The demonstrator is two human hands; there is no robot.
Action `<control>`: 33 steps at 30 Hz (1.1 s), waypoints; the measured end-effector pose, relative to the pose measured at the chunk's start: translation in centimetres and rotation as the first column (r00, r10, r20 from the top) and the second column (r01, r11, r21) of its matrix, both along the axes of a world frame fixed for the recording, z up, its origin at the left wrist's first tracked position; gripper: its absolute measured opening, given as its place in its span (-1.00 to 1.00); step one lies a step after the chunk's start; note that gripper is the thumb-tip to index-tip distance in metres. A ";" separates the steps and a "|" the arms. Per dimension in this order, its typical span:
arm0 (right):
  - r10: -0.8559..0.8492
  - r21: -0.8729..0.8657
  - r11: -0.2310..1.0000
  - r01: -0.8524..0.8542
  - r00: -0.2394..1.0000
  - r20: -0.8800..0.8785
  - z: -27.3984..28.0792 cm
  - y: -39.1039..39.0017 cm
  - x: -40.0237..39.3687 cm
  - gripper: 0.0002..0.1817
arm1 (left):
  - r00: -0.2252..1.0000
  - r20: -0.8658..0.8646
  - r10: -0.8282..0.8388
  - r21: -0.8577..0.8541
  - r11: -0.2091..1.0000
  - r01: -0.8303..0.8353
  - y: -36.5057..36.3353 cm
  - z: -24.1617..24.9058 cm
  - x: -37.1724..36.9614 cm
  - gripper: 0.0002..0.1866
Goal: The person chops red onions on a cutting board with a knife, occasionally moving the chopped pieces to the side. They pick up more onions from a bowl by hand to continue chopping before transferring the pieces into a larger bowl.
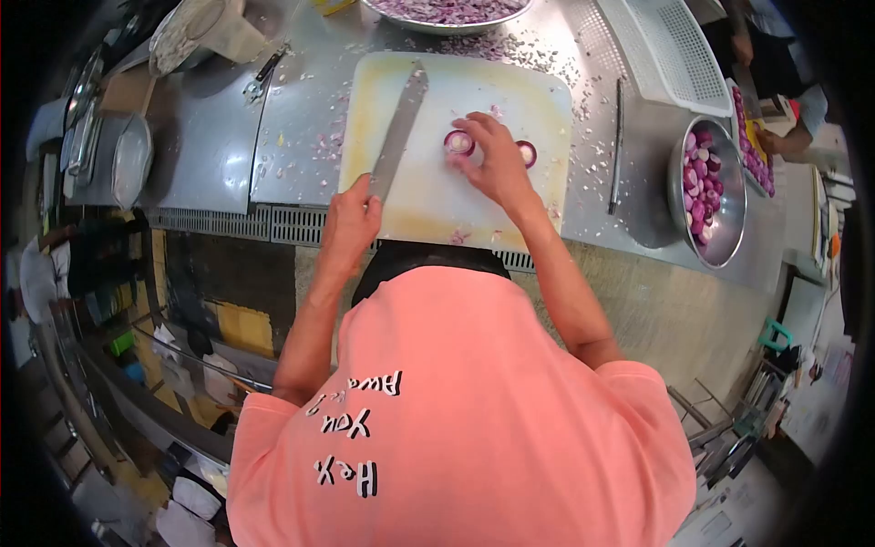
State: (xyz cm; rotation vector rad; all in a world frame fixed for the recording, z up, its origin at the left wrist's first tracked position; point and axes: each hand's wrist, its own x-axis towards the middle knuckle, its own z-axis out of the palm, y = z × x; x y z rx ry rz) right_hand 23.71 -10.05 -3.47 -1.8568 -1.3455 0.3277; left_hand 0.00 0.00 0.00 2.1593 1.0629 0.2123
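Observation:
The knife point(401, 128) is in my left hand point(354, 217), closed round its handle at the left edge of the white cutting board point(428, 205). Its broad blade lies over the board, tip pointing away from me. My right hand point(492, 159) is over the middle of the board, thumb and fingers closed around the sides of a cut red onion point(458, 142). Another cut red onion point(528, 153) sits just right of that hand, partly hidden by it. Small onion scraps dot the board.
A metal bowl of peeled red onions point(702, 191) stands at the right, near a thin metal rod point(617, 146). Behind the board is a large bowl of chopped onion point(451, 11). A white perforated basket point(665, 55) is at back right. Another person's hand point(771, 142) shows far right.

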 end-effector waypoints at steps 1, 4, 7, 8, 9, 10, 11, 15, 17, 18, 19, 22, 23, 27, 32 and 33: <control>-0.015 -0.029 0.999 0.017 0.998 0.066 0.5 -0.1 -0.9 -0.56 | 1.000 0.013 0.016 -0.001 1.000 -0.016 0.4 0.2 0.0 -0.61; -0.044 -0.054 0.997 0.047 0.997 0.063 -0.4 -1.2 -2.3 -0.59 | 0.999 -0.044 -0.028 0.034 0.999 0.029 1.5 1.5 0.3 -0.64; -0.084 0.042 0.996 0.085 0.996 -0.005 0.9 -2.1 -1.5 -0.57 | 0.994 -0.034 -0.104 0.176 0.978 0.109 4.2 0.8 1.9 -0.64; -0.205 0.067 0.978 0.198 0.969 0.139 1.6 -3.0 -1.1 -0.57 | 0.989 -0.067 -0.132 0.267 0.953 0.146 4.9 0.9 2.6 -0.63; -0.322 0.113 0.946 0.302 0.905 0.279 2.0 -3.6 -0.4 -0.57 | 0.983 -0.098 -0.157 0.361 0.915 0.182 5.8 0.8 3.5 -0.61; -0.347 0.090 0.938 0.336 0.883 0.315 2.0 -4.3 0.0 -0.59 | 0.982 -0.097 -0.162 0.360 0.914 0.186 6.4 0.5 4.4 -0.61; -0.353 0.087 0.935 0.344 0.881 0.316 1.3 -4.8 0.3 -0.59 | 0.978 -0.100 -0.183 0.395 0.895 0.208 6.9 0.2 5.4 -0.60; -0.363 0.060 0.931 0.360 0.900 0.242 -0.4 -5.4 1.6 -0.58 | 0.953 -0.097 -0.286 0.434 0.850 0.299 8.5 -0.6 9.2 -0.55; -0.421 0.066 0.906 0.418 0.876 0.234 -0.4 -5.5 2.1 -0.56 | 0.939 -0.096 -0.330 0.453 0.826 0.336 8.6 -1.0 9.7 -0.56; -0.427 0.058 0.902 0.427 0.870 0.247 -0.8 -5.7 2.4 -0.55 | 0.923 -0.094 -0.373 0.469 0.801 0.372 8.6 -1.3 9.9 -0.57; -0.433 0.057 0.899 0.433 0.867 0.246 -1.2 -5.8 2.9 -0.55 | 0.920 -0.095 -0.379 0.468 0.799 0.378 8.6 -1.6 9.7 -0.57; -0.521 0.161 0.853 0.496 0.810 0.267 -2.2 -5.5 5.1 -0.52 | 0.894 -0.085 -0.440 0.474 0.772 0.425 8.4 -2.1 8.1 -0.55; -0.523 0.158 0.852 0.499 0.811 0.262 -2.4 -5.2 6.1 -0.52 | 0.869 -0.129 -0.477 0.458 0.749 0.479 8.0 -2.1 7.1 -0.53; -0.500 0.208 0.863 0.460 0.835 0.229 -3.2 -3.2 10.4 -0.47 | 0.785 -0.181 -0.592 0.411 0.680 0.608 5.4 -1.3 2.9 -0.49; -0.387 0.106 0.920 0.378 0.919 0.077 -1.5 -3.5 10.1 -0.44 | 0.733 -0.217 -0.645 0.275 0.680 0.679 3.2 0.7 -1.5 -0.51; -0.454 0.206 0.887 0.412 0.861 0.231 -0.8 -3.9 9.0 -0.44 | 0.737 -0.204 -0.644 0.225 0.702 0.676 2.9 1.4 -2.1 -0.55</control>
